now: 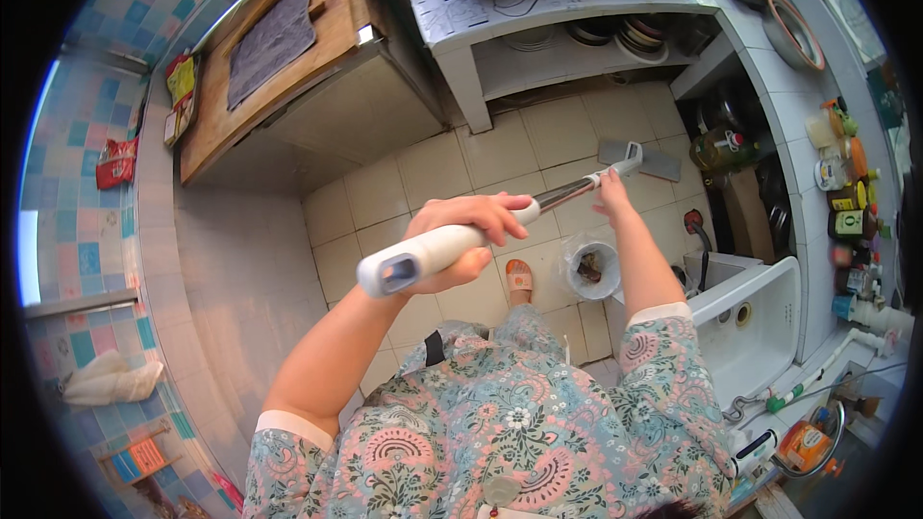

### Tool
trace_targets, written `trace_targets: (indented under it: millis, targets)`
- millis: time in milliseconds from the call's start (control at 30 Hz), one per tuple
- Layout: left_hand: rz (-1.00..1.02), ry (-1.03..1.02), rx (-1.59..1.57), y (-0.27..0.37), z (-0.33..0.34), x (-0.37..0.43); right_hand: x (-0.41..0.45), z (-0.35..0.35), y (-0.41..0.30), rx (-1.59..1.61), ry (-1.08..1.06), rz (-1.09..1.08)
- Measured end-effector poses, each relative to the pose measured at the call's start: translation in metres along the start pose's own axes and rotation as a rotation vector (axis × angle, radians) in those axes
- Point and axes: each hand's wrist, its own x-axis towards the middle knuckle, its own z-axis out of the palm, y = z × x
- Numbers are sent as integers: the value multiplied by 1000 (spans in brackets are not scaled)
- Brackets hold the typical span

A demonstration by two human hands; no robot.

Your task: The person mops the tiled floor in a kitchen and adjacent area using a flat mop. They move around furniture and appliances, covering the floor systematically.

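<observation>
A flat mop (pixel 566 194) slants across the middle of the view, with a white grip, a metal pole and a flat grey head (pixel 660 164). My left hand (pixel 461 234) is wrapped around the white grip near its top end. Farther down, my right hand (pixel 613 194) holds the pole by its white lower joint; part of those fingers is hidden. The grey head is over the tiled floor (pixel 497 148), by the lower shelf. Below my right forearm stands a small waste bin (pixel 595 287) with a plastic liner and some refuse inside.
A wooden-topped cabinet (pixel 324 122) bearing a grey cloth (pixel 277 43) stands at upper left. Ahead is a tiled counter (pixel 577 11) with a stove and dishes beneath. On the right are a white sink (pixel 750 331), an oil bottle (pixel 721 149) and several condiment bottles (pixel 851 223).
</observation>
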Motion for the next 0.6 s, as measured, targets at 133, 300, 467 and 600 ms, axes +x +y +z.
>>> trace_targets:
  millis: [133,300,467,600]
  targets:
    - [131,-139,161,-17,27,50,-19,-49,-67,-983,15,-856]
    - [77,-213,251,4,19,36,-39,-28,-62,-836,-130,-638]
    - [-10,-259,282,49,-41,-27,-106,62,-57,-591,-100,-729]
    - [-44,-200,331,113,-92,-95,-189,161,-67,-402,-142,-859]
